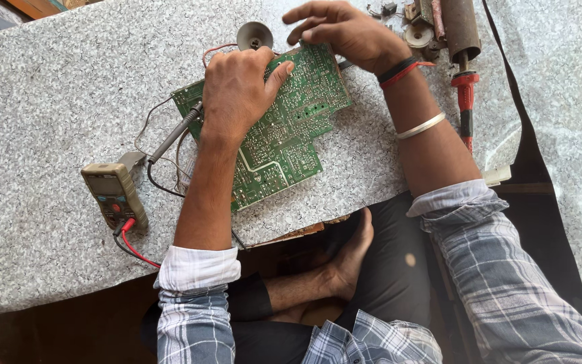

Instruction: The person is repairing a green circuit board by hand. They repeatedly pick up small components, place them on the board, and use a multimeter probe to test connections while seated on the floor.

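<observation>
A green circuit board (284,128) lies solder side up on a speckled grey tabletop (55,87). My left hand (237,91) grips the board's far left edge, fingers curled over it and thumb pressed on top. A grey test probe (173,135) runs out from under that hand toward the lower left. My right hand (345,34) hovers at the board's far right corner with fingers spread, fingertips close to or touching the edge; nothing shows in it.
An olive multimeter (114,195) with red and black leads lies left of the board. A round metal part (254,35) sits behind it. A red-handled tool (465,101), a brown cylinder (459,27) and small parts lie at the right. My bare foot (351,259) rests below the table edge.
</observation>
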`<state>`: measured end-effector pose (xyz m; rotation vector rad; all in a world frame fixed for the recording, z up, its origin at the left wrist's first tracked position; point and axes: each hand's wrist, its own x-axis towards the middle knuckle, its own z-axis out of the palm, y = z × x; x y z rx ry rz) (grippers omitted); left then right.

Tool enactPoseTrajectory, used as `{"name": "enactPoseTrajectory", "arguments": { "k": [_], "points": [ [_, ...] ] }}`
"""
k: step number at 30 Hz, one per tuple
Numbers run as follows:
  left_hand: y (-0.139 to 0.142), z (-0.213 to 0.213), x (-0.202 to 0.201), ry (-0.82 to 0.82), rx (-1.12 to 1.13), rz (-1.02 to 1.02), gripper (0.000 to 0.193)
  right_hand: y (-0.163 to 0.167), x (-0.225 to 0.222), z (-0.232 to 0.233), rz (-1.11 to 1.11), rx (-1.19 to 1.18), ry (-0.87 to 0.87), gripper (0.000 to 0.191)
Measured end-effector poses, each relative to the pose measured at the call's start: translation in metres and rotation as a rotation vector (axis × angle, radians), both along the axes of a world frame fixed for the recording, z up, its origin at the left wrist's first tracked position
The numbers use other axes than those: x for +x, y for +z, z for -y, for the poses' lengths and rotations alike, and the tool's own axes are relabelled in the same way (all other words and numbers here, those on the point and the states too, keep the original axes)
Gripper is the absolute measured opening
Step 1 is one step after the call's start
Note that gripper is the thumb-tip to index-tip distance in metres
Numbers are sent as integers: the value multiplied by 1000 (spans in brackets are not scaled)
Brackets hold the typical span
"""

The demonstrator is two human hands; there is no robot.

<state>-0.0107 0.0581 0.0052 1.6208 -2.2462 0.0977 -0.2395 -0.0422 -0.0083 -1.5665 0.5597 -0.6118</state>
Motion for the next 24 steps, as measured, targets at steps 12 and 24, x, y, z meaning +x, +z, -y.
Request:
{"name": "enactPoseTrajectory", "arguments": {
  "k": [12,24],
  "points": [
    [0,0,2,-13,-38,-4,45,-3,4,1,1,-70,30,44],
    [-2,-2,4,5,23,14,47,-7,5,0,-8,-131,-45,43]
  ]
}}
